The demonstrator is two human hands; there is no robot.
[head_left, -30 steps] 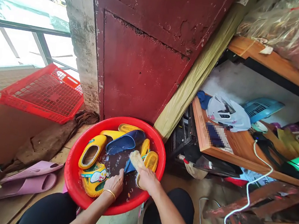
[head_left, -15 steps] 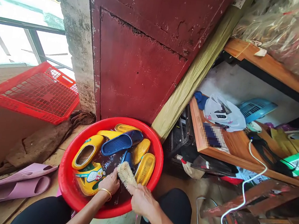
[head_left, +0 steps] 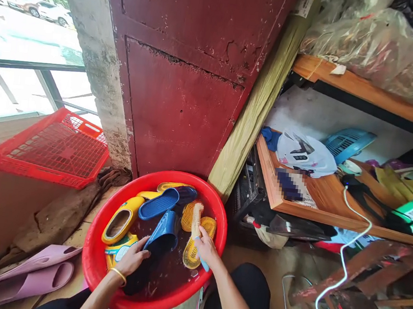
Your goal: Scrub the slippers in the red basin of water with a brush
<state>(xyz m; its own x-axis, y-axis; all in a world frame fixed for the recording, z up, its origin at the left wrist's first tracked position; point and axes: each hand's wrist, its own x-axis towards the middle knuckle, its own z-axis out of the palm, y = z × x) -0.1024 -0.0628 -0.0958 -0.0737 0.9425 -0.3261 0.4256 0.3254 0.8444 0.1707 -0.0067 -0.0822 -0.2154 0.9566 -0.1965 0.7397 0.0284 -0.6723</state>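
A red basin (head_left: 89, 255) of dark water holds several slippers. My left hand (head_left: 132, 259) grips a dark blue slipper (head_left: 165, 229), tilted up out of the water, its lower part in shadow. In my right hand (head_left: 207, 248) is a scrub brush (head_left: 197, 217) with pale bristles and a light blue handle end, held upright over the basin's right side. A second blue slipper (head_left: 159, 205) floats at the back. Yellow slippers lie around it: a closed-toe one (head_left: 122, 220) at the left and a textured sole (head_left: 192, 255) below the brush.
Pink slippers (head_left: 42, 275) rest on the floor at the left, below a red plastic crate (head_left: 52, 150). Behind the basin stands a dark red door (head_left: 181, 117). On the right, a wooden shelf (head_left: 318, 213) carries bags, and a white cable (head_left: 343, 257) hangs down from it.
My left hand has lifted the blue slipper from the water. The brush in my right hand has swung right and upright, away from my left hand. The view has shifted slightly.
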